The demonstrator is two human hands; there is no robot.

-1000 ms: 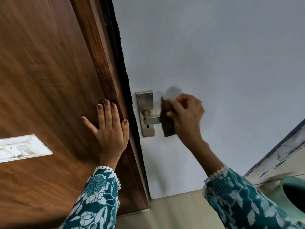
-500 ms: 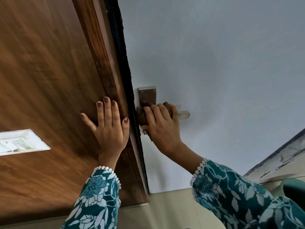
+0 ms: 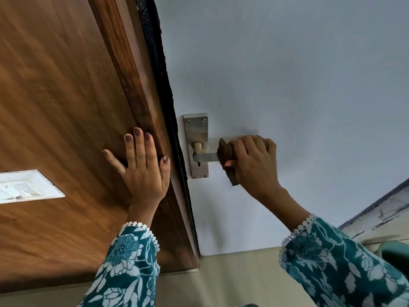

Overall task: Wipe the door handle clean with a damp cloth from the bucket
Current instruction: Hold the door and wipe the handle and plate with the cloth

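A silver lever door handle (image 3: pixel 205 156) juts from a steel backplate (image 3: pixel 196 129) on the pale blue-grey door (image 3: pixel 287 85). My right hand (image 3: pixel 252 165) is closed around a dark brown cloth (image 3: pixel 225 151), which wraps the outer end of the lever. The inner part of the lever and its spindle show bare. My left hand (image 3: pixel 143 169) lies flat with spread fingers on the brown wooden frame (image 3: pixel 137 89), left of the handle. The teal bucket (image 3: pixel 394 251) peeks in at the right edge, mostly hidden by my sleeve.
A white switch plate (image 3: pixel 24 187) is set in the wood panel (image 3: pixel 55 107) at far left. A black strip (image 3: pixel 168 107) runs along the door's edge. Beige floor tiles (image 3: pixel 232 280) lie below. A chipped dark-edged skirting (image 3: pixel 380 209) runs at right.
My right hand slid the cloth from the backplate end outward along the lever to its tip. My left hand stayed flat on the frame.
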